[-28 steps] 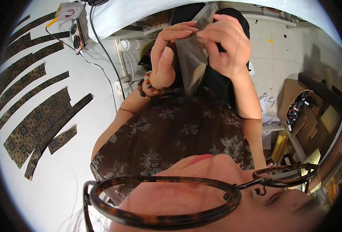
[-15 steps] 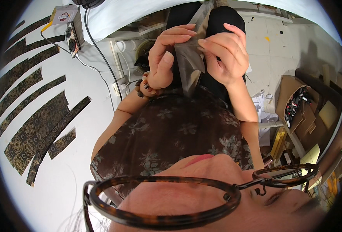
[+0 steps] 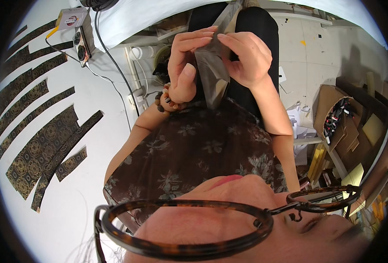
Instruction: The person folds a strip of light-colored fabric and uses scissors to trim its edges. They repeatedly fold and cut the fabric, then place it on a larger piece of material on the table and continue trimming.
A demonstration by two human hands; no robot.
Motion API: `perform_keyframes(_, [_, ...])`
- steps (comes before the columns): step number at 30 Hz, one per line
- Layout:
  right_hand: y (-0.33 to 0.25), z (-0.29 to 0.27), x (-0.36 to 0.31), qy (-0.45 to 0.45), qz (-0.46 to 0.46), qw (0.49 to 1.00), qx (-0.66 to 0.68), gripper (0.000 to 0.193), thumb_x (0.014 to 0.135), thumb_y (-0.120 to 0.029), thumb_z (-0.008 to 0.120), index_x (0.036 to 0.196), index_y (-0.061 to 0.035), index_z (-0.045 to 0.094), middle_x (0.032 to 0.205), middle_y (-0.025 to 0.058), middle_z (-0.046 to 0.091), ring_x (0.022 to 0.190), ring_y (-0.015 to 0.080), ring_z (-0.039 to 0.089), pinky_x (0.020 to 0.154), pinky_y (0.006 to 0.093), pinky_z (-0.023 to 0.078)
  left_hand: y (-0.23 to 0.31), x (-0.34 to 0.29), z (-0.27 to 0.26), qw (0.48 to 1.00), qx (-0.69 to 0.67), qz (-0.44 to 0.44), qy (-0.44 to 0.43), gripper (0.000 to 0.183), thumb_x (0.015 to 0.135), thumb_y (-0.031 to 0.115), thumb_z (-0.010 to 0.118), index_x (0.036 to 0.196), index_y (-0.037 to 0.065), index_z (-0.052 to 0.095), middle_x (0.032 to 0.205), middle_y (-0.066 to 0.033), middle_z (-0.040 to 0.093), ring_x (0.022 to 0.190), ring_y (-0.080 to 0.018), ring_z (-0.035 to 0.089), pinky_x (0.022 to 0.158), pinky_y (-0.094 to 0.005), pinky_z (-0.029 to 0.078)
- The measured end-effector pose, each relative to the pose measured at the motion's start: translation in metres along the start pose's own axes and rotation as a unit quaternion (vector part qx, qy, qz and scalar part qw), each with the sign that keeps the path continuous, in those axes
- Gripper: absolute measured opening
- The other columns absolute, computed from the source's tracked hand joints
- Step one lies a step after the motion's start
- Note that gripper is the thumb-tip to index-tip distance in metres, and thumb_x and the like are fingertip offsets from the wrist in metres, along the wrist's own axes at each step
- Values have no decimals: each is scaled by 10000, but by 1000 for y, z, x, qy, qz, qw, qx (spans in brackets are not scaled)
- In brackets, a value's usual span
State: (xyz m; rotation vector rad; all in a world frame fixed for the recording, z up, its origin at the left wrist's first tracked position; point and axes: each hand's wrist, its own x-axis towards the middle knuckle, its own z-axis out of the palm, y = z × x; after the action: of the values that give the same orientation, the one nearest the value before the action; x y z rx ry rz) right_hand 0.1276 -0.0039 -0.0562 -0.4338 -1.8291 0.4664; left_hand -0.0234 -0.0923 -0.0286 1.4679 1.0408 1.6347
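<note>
The right hand pinches the dark cloth; the left hand touches it, thumb apart, grip unclear. Likely working its edge; next calls for steady tension.

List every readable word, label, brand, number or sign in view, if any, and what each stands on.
None can be read.
Pale box: a round, dark reddish emblem, too small to read.
Dark patterned pieces: ornament only, no lettering visible.
Sheer grey-brown material: no lettering visible.

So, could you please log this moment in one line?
left hand: at grey cloth; right hand: at grey cloth; patterned pieces: on white table
</note>
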Motion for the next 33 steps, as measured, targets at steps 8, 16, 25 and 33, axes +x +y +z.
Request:
perform_keyframes(8, [-10, -32, 39, -183, -117, 970, -113, 189, 661, -159, 628, 840, -102, 643, 777, 11, 476, 724, 166, 517, 627, 265, 439, -1, 1, 0, 1000, 0, 7, 1, 474, 1043, 366, 475, 1256, -53, 532, 1296, -200, 532, 1319, -359, 535, 1102, -454, 419])
perform_keyframes(16, [-14, -39, 16, -135, -102, 984, -63, 240, 604, -107, 678, 828, -24, 658, 777, 27, 493, 680, 180, 489, 583, 291, 439, 0, 3, 3, 999, 32, 13, -31, 398, 1042, 315, 472, 1178, -42, 585, 1235, -208, 576, 1237, -358, 593, 1034, -435, 470])
perform_keyframes(25, [-21, -38, 5, -121, -71, 990, -28, 299, 575, -68, 700, 864, 8, 679, 816, 58, 540, 686, 202, 522, 580, 307, 462, -2, -3, 1, 998, 40, 17, -47, 393, 1036, 306, 461, 1178, -37, 589, 1239, -206, 581, 1233, -353, 596, 1025, -431, 475])
perform_keyframes(33, [-6, -31, 15, -62, -55, 995, -48, 404, 533, -70, 776, 933, -44, 717, 863, 36, 628, 696, 209, 595, 602, 306, 491, 0, 6, -2, 1000, 18, -2, -10, 432, 1046, 337, 444, 1186, -49, 576, 1242, -201, 573, 1255, -356, 586, 1047, -439, 461])
